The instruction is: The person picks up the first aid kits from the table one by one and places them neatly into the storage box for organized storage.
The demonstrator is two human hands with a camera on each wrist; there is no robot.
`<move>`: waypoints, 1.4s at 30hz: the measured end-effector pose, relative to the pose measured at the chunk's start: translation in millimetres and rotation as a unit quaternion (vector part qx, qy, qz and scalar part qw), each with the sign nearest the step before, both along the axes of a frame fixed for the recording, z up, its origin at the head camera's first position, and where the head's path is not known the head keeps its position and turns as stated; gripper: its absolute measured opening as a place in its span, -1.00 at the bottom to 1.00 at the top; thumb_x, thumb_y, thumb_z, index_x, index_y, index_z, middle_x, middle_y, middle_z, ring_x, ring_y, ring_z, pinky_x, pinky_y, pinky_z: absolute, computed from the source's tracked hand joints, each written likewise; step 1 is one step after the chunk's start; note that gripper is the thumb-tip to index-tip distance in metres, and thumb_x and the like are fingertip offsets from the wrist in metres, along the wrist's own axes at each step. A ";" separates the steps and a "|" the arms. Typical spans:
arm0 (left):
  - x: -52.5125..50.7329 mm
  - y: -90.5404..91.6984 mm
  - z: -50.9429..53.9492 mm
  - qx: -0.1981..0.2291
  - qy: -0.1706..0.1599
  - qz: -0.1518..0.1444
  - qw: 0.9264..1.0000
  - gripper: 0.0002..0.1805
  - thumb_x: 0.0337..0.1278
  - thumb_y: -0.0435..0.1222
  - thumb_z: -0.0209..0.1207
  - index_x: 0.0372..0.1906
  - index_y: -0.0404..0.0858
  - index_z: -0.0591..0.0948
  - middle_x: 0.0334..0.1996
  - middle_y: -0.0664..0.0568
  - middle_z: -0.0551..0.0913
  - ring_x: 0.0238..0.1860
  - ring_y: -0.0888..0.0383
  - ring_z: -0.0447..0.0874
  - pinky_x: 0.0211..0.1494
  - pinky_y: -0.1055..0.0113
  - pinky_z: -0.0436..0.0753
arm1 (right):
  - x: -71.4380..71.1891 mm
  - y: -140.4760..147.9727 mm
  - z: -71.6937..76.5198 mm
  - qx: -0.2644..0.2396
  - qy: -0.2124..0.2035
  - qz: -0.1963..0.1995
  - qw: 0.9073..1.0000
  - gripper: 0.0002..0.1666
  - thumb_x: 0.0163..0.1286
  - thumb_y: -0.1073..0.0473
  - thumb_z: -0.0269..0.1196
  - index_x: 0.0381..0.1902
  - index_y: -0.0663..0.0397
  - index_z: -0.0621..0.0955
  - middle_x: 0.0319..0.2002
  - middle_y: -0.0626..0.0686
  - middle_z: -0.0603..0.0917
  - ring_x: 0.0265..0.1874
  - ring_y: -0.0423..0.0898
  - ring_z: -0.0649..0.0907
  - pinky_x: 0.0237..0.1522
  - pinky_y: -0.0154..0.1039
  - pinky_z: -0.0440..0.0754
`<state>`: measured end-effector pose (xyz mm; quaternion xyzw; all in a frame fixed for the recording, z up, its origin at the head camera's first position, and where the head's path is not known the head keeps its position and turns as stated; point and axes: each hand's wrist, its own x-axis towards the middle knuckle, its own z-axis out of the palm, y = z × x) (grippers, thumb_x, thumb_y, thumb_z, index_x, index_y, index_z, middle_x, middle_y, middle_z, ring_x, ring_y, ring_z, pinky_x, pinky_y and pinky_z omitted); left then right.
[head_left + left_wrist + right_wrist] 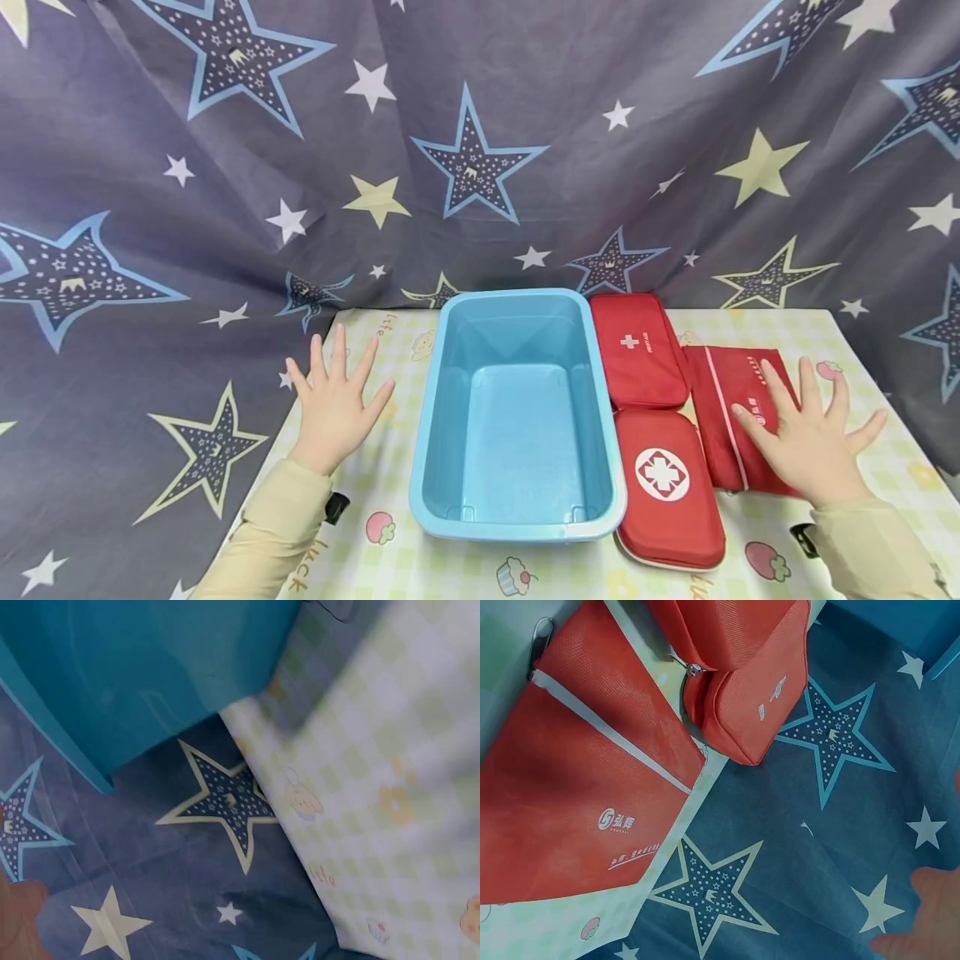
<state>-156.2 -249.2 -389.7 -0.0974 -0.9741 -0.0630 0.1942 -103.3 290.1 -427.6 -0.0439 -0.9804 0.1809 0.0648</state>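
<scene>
A blue plastic bin [522, 433] with nothing in it stands mid-table. My left hand [333, 408], fingers spread, hovers left of the bin and holds nothing. My right hand [813, 442] is also spread, over a flat red zippered pouch [723, 425] with a white stripe; whether it touches the pouch cannot be seen. Between bin and pouch lie a soft red first aid bag [637, 350] with a small white cross and, nearer, a red hard-shell case [670, 492] with a round white emblem. In the right wrist view the pouch [592, 795] shows its zipper pull.
A green-and-white checked tablecloth [390, 500] with printed fruit and cakes covers the table. Behind it hangs a dark blue curtain [300, 167] with stars. Dark straps [336, 507] show at both wrists.
</scene>
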 end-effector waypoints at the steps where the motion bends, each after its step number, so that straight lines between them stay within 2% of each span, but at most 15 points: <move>1: 0.0 0.5 1.0 0.008 -0.005 -0.001 1.000 -0.30 0.24 0.12 -0.02 0.43 -0.06 0.24 0.48 -0.28 -0.12 0.44 -0.39 -0.30 0.27 -0.48 -0.35 | -0.1 0.3 0.5 -0.001 0.000 0.001 1.000 -0.02 0.36 -0.37 -0.07 0.50 0.01 -0.08 0.43 0.42 -0.27 0.36 0.40 -0.44 -0.01 0.57 -0.66; 5: 0.0 4.0 4.9 0.049 -0.036 -0.006 0.998 -0.29 0.25 0.07 0.03 0.43 -0.11 0.22 0.44 -0.38 -0.08 0.42 -0.42 -0.23 0.28 -0.47 -0.32 | -0.1 2.1 1.5 -0.003 0.009 0.006 1.000 -0.05 0.37 -0.34 -0.06 0.50 0.01 -0.05 0.43 0.42 -0.24 0.37 0.42 -0.41 -0.01 0.57 -0.64; 8: -1.0 8.2 7.1 0.077 -0.070 -0.011 0.994 -0.28 0.25 0.01 0.06 0.44 -0.17 0.19 0.41 -0.44 -0.05 0.40 -0.44 -0.15 0.30 -0.45 -0.21 | 0.2 3.7 0.7 -0.006 0.016 0.011 1.000 -0.06 0.37 -0.33 -0.05 0.50 0.02 -0.04 0.43 0.41 -0.22 0.37 0.41 -0.39 0.00 0.58 -0.63; 10: -1.9 11.3 7.8 0.102 -0.104 -0.020 0.989 -0.27 0.28 -0.01 0.05 0.45 -0.20 0.16 0.40 -0.46 -0.06 0.38 -0.46 -0.11 0.32 -0.42 -0.10 | 0.4 4.5 -0.2 -0.009 0.018 0.013 1.000 -0.06 0.37 -0.32 -0.04 0.50 0.02 -0.04 0.43 0.41 -0.22 0.37 0.41 -0.38 0.00 0.59 -0.60; 12: -2.9 14.1 7.6 0.133 -0.144 -0.036 0.980 -0.27 0.31 -0.02 0.03 0.46 -0.22 0.12 0.40 -0.46 -0.06 0.37 -0.46 -0.05 0.33 -0.37 0.03 | 0.4 5.2 -1.1 -0.013 0.018 0.015 1.000 -0.06 0.37 -0.32 -0.04 0.50 0.04 -0.04 0.43 0.41 -0.21 0.36 0.43 -0.35 0.01 0.60 -0.57; 14: -4.0 16.5 7.0 0.170 -0.181 -0.057 0.967 -0.25 0.33 -0.03 0.03 0.48 -0.23 0.08 0.40 -0.43 -0.01 0.37 -0.42 0.02 0.35 -0.30 0.13 | 0.3 5.4 -1.6 -0.019 0.020 0.016 1.000 -0.06 0.37 -0.30 -0.03 0.49 0.05 -0.03 0.43 0.41 -0.20 0.35 0.47 -0.30 0.03 0.60 -0.52; 19: -7.6 22.4 6.2 0.278 -0.241 -0.103 0.924 -0.27 0.30 -0.11 0.10 0.47 -0.20 0.11 0.34 -0.31 0.27 0.28 -0.27 0.32 0.28 -0.14 0.38 | -0.4 5.1 -3.4 -0.033 0.028 0.020 0.999 -0.09 0.36 -0.24 0.03 0.47 0.08 0.03 0.40 0.44 -0.16 0.28 0.54 -0.15 0.06 0.59 -0.38; 23: -10.2 26.3 6.7 0.350 -0.281 -0.118 0.886 -0.29 0.26 -0.18 0.15 0.45 -0.17 0.17 0.28 -0.31 0.35 0.24 -0.26 0.39 0.20 -0.06 0.50 | -0.2 6.8 -5.2 -0.054 0.036 0.026 0.998 -0.13 0.37 -0.17 0.05 0.47 0.08 0.03 0.35 0.49 -0.10 0.21 0.57 -0.05 0.02 0.56 -0.24; 28: -12.2 30.8 4.7 0.431 -0.336 -0.128 0.828 -0.27 0.23 -0.30 0.18 0.45 -0.21 0.15 0.30 -0.32 0.30 0.26 -0.25 0.35 0.11 0.04 0.59 | 0.7 9.7 -7.4 -0.085 0.030 0.029 0.996 -0.11 0.37 -0.10 0.10 0.47 0.14 0.02 0.26 0.54 0.03 0.12 0.56 0.11 0.00 0.54 0.02; 30: -13.4 31.8 2.3 0.451 -0.347 -0.134 0.812 -0.25 0.20 -0.36 0.19 0.45 -0.24 0.14 0.30 -0.34 0.29 0.27 -0.26 0.35 0.08 0.09 0.62 | 1.4 10.0 -6.6 -0.091 0.021 0.029 0.995 -0.11 0.37 -0.09 0.11 0.46 0.19 0.04 0.18 0.55 0.14 0.06 0.51 0.24 -0.03 0.49 0.23; 31: -14.0 31.9 0.9 0.457 -0.350 -0.135 0.807 -0.24 0.18 -0.39 0.19 0.45 -0.26 0.14 0.30 -0.36 0.28 0.27 -0.27 0.34 0.07 0.10 0.62 | 1.8 10.3 -6.0 -0.093 0.017 0.030 0.995 -0.11 0.38 -0.09 0.11 0.45 0.22 0.05 0.13 0.54 0.19 0.02 0.48 0.32 -0.08 0.45 0.32; 34: -15.3 31.8 -2.4 0.466 -0.351 -0.134 0.801 -0.23 0.14 -0.44 0.20 0.44 -0.26 0.15 0.30 -0.36 0.27 0.27 -0.28 0.34 0.05 0.11 0.63 | 2.8 11.6 -4.4 -0.103 0.009 0.036 0.994 -0.13 0.38 -0.08 0.11 0.43 0.28 0.08 0.03 0.50 0.29 -0.12 0.39 0.48 -0.19 0.36 0.46; 38: -17.3 32.2 -5.3 0.484 -0.358 -0.126 0.788 -0.22 0.11 -0.47 0.21 0.43 -0.22 0.17 0.30 -0.33 0.27 0.26 -0.25 0.36 0.01 0.12 0.65 | 2.9 15.9 -6.2 -0.115 0.003 0.044 0.992 -0.14 0.39 -0.06 0.11 0.42 0.31 0.08 0.02 0.48 0.32 -0.16 0.36 0.52 -0.22 0.31 0.49; 42: -19.9 32.2 -7.5 0.501 -0.368 -0.134 0.772 -0.21 0.10 -0.49 0.22 0.44 -0.23 0.16 0.29 -0.35 0.28 0.25 -0.24 0.38 -0.03 0.15 0.66 | 2.2 20.1 -8.4 -0.131 -0.003 0.050 0.990 -0.17 0.40 -0.04 0.10 0.41 0.33 0.09 0.04 0.49 0.33 -0.14 0.40 0.51 -0.20 0.32 0.48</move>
